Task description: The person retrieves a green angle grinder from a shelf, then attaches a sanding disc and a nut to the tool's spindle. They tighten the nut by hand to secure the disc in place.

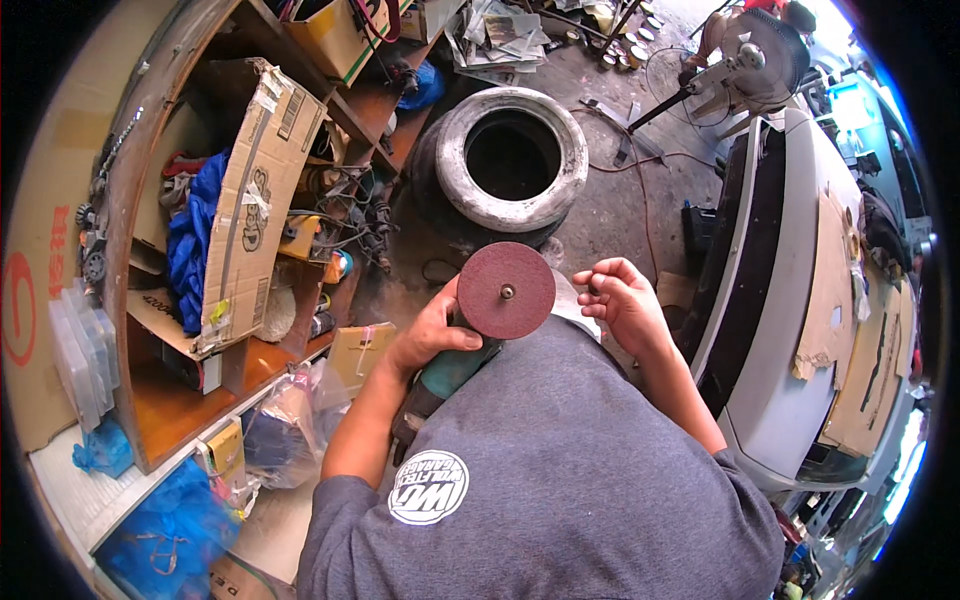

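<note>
A round dark-red sanding disc (pixel 488 313) faces up on a green power tool, which looks like an angle grinder (pixel 448 374). The metal spindle (pixel 507 292) stands out through the disc's centre. My left hand (pixel 432 332) is closed round the grinder's head, thumb just below the disc's lower left edge. To the right of the disc, apart from it, my right hand (pixel 628 308) pinches a small dark piece between thumb and fingertips; it is too small to name. The rear of the grinder lies against the grey shirt (pixel 580 450), partly hidden under my left arm.
Beyond the disc, worn tires (pixel 463 205) lie stacked on the floor. A wooden shelf (pixel 150 330) with a cardboard box (pixel 262 200) and tangled tools stands left. On the right is a large grey car bumper (pixel 775 300); a fan (pixel 765 60) and a cord (pixel 645 210) are farther off.
</note>
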### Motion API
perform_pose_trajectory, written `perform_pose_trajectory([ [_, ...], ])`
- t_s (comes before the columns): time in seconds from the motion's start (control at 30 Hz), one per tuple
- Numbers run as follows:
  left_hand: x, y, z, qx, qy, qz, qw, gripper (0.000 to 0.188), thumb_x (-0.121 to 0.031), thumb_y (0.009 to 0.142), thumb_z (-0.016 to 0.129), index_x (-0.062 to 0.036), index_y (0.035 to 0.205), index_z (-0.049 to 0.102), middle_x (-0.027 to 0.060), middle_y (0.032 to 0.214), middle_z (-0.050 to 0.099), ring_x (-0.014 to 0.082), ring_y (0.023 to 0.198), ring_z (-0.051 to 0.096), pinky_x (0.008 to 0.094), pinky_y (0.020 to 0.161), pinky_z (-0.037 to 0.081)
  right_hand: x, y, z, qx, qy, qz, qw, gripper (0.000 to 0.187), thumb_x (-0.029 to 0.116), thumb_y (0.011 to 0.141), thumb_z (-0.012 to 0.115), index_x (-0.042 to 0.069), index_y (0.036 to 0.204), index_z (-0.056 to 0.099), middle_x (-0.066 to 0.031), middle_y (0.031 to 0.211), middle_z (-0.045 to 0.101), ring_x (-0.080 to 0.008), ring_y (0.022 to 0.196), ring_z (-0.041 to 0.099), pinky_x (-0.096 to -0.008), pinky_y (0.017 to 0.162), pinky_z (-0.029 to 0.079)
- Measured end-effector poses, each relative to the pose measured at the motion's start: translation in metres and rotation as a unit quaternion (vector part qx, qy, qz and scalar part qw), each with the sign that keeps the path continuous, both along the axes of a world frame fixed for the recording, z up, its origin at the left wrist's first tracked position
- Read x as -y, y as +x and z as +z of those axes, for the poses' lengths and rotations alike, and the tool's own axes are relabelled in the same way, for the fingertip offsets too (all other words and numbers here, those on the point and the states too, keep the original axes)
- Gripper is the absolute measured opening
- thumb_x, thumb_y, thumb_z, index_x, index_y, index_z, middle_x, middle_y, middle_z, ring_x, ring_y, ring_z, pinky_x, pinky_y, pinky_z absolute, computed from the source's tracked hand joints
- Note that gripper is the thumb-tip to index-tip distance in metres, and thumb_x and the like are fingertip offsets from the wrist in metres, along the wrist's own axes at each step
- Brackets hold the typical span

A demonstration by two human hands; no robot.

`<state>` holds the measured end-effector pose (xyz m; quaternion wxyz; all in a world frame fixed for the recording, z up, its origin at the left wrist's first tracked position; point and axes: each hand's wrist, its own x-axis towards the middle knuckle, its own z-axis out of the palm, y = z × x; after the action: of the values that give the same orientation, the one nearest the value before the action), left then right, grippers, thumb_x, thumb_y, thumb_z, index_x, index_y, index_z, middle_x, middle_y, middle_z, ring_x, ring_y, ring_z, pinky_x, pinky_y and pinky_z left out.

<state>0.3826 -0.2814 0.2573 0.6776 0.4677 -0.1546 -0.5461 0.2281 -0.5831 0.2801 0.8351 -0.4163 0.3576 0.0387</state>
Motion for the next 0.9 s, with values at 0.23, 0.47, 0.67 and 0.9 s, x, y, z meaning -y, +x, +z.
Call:
perform_pose_trajectory([
  [0.23, 0.005, 0.003, -0.009, 0.016, -0.003, -0.023, 1.0, 0.111, -0.013, 0.073, 0.084, -0.0032, 0.169, 0.031, 0.0074, 0.159, 0.052, 0.0193, 0.147, 0.047, 0.0364, 0.125, 0.033, -0.011, 0.03, 0.048, 0.062, -0.16, 0.108, 0.979, 0.015, 0.017, 0.107, 0.064, 0.004, 0.112, 0.069, -0.0001, 0.083, 0.064, -0.0083, 0.073, 0.058, -0.0247, 0.066, 0.048],
  [0.47, 0.007, 0.002, -0.006, 0.025, -0.002, -0.018, 1.0, 0.112, -0.012, 0.072, 0.085, -0.0032, 0.169, 0.031, 0.0073, 0.158, 0.052, 0.019, 0.147, 0.047, 0.0368, 0.125, 0.033, -0.018, 0.05, 0.053, 0.031, -0.137, 0.199, 0.97, 0.025, 0.029, 0.107, 0.069, 0.005, 0.11, 0.073, 0.0063, 0.081, 0.059, -0.0025, 0.071, 0.051, -0.0201, 0.063, 0.042],
  [0.67, 0.007, 0.005, 0.0, 0.029, 0.005, -0.019, 0.999, 0.106, -0.012, 0.073, 0.085, -0.0043, 0.167, 0.036, 0.006, 0.156, 0.053, 0.0185, 0.144, 0.048, 0.0362, 0.124, 0.035, -0.024, 0.052, 0.042, 0.041, -0.128, 0.222, 0.966, 0.024, 0.031, 0.101, 0.076, 0.008, 0.1, 0.073, 0.0062, 0.081, 0.06, -0.0037, 0.071, 0.051, -0.0235, 0.062, 0.04],
  [0.9, 0.008, 0.005, 0.002, 0.019, 0.001, -0.007, 1.0, 0.1, -0.012, 0.073, 0.085, -0.005, 0.162, 0.041, 0.0049, 0.152, 0.055, 0.0177, 0.143, 0.048, 0.0351, 0.123, 0.035, -0.028, 0.057, 0.047, 0.036, -0.2, 0.236, 0.95, 0.023, 0.027, 0.1, 0.076, 0.005, 0.095, 0.071, 0.004, 0.08, 0.062, -0.0052, 0.073, 0.054, -0.0253, 0.063, 0.043],
])
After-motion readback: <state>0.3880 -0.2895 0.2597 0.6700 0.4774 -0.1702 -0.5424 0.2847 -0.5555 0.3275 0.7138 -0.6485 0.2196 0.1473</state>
